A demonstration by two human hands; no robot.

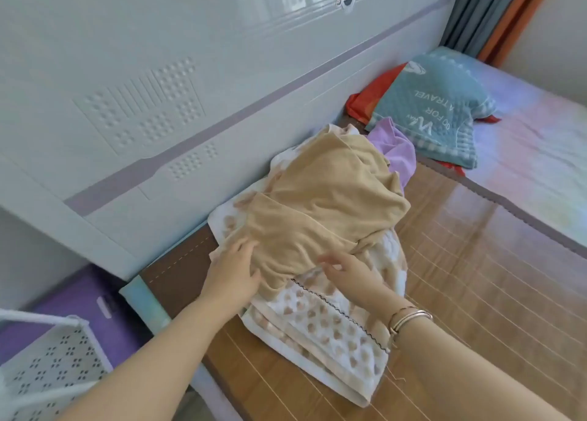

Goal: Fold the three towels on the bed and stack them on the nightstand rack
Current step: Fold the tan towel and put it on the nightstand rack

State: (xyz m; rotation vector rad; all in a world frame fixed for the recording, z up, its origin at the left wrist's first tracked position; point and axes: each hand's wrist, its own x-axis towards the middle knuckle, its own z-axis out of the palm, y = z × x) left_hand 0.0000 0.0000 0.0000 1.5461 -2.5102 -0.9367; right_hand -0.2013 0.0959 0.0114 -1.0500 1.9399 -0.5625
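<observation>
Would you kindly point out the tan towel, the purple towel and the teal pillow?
tan towel (327, 198), head view, middle of its crumpled top.
purple towel (398, 154), head view, exposed fold.
teal pillow (435, 103), head view, printed face.

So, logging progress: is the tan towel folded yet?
Not yet. The tan towel lies crumpled and creased on the spotted towel, both hands at its near edge.

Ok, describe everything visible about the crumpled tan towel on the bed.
The crumpled tan towel is plain, soft cloth, unfolded and bunched in loose creases. It lies atop the white towel with pinkish heart spots, on the bamboo mat near the pale headboard. A lilac towel peeks from behind it. The left hand grips its near edge; the right hand touches it.
</observation>
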